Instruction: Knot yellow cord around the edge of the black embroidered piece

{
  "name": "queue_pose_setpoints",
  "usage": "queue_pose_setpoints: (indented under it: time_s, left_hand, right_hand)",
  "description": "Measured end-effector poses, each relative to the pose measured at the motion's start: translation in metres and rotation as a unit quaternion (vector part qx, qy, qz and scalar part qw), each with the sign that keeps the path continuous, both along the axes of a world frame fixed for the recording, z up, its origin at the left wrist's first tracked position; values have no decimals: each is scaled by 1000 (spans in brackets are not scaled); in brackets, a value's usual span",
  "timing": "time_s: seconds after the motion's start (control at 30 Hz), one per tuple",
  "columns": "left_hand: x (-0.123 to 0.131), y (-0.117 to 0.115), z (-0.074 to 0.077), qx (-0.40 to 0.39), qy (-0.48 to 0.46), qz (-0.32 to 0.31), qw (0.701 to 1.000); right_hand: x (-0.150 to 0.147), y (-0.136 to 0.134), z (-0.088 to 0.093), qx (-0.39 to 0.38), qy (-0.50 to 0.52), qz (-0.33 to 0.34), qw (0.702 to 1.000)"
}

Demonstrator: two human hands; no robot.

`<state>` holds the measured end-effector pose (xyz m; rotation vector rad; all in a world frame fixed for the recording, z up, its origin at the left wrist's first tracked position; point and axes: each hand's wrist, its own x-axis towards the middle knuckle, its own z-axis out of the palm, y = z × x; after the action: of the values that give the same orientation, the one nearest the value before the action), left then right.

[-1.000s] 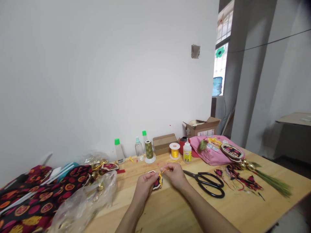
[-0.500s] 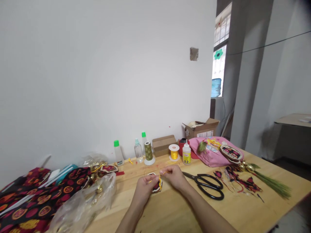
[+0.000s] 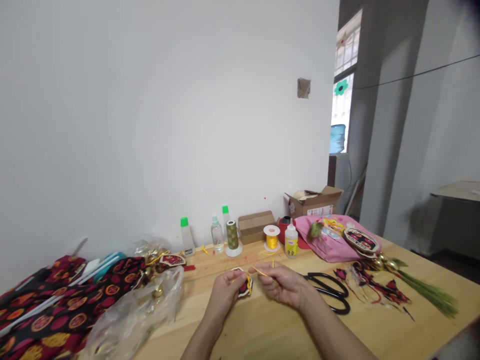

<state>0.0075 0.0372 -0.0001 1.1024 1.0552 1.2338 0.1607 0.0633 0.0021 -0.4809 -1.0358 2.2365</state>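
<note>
Yellow spool (image 3: 272, 241): stands toward the far side of the wooden tabletop (image 3: 270, 325), near the wall.
Left hand (image 3: 226, 289): nearer the person than the spool and to its left; forearm slanting inward, back of the hand partly up, thumb and forefinger pinched together on the patch with no visible gap.
Patch (image 3: 245, 287): small, dark, pale-bordered, on the near side of the spool and slightly left; its upper left part is hidden by the left fingers.
Right hand (image 3: 283, 284): nearer the person than the spool, slightly right; forearm angling in from the lower right, palm turned partly inward, fingers curled and gathered around yellow cord (image 3: 260, 272).
Yellow cord: one length points left from the right fingers, another piece sticks up toward the spool; yellow strands also lie on the patch. Whether they join, I cannot tell.
Scissors (image 3: 330, 292): right of the spool and nearer the person; the right hand and wrist hide the blades.
Near side: wood shows between the forearms, on the near side of the spool.
Left limit: a crumpled plastic bag (image 3: 138, 310), well left of the spool.
Right limit: fabric scraps (image 3: 378, 286) beyond the scissors, then the tabletop's slanting edge, well right of the spool.
Far limit: glue bottle (image 3: 291, 245) just right of the spool; green thread cone (image 3: 232, 237) to its left.
</note>
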Motion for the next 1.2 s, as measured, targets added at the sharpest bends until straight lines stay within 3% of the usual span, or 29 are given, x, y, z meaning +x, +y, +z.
queue_pose_setpoints:
  time_s: [0.1,0.33,0.43,0.57,0.7,0.87,0.97,1.2]
  left_hand:
    - [1,-2,2,11,8,-2,1000]
    - [-1,7,-15,19,44,1,999]
    - [-1,9,-17,24,21,8,999]
    - [1,7,-11,18,-31,1,999]
    - [0,3,-6,13,2,10,1000]
    - [-6,7,-11,30,40,5,999]
    - [-8,10,-14,42,29,-18,999]
    - [-6,8,-14,22,61,-27,998]
  right_hand:
    - [-1,2,-2,-37,-7,-34,999]
    - [-8,10,-14,-145,20,-75,986]
    - [-11,10,-13,-152,33,-90,984]
    - [-15,4,-9,-63,-7,-127,990]
    - [-23,-1,-8,72,-88,-182,977]
    - [-32,2,-17,293,-153,-237,913]
    - [-31,3,-20,382,-209,-245,866]
    - [-25,-4,-11,556,-335,-293,702]
